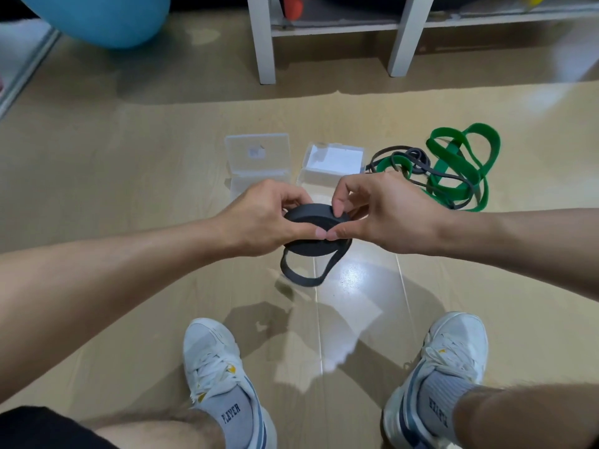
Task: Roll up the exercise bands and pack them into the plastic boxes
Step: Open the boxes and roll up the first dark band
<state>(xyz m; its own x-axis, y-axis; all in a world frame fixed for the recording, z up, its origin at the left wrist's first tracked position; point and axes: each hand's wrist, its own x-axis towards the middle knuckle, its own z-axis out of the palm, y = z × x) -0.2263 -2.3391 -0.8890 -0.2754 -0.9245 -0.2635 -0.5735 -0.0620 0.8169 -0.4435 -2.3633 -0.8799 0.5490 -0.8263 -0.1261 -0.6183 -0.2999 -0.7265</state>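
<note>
1. Two hands meet above the floor: the left hand [259, 218] and the right hand [385, 212] both pinch a dark grey band [311, 218], mostly wound into a flat coil, thumbs touching at its near edge.
2. One loose loop of that band hangs below the coil.
3. Beyond the hands lie two clear plastic boxes, lids open: the left box [259, 157] and the right box [334, 162], side by side, their near edges hidden behind the fingers.
4. Right of the boxes, a green band [453, 166] and a thin dark band [418, 160] lie tangled together on the floor.
5. Farther back stand white shelf legs [264, 43] and a blue exercise ball [103, 17].
6. White sneakers [214, 361] flank a bright glare on the floor.
</note>
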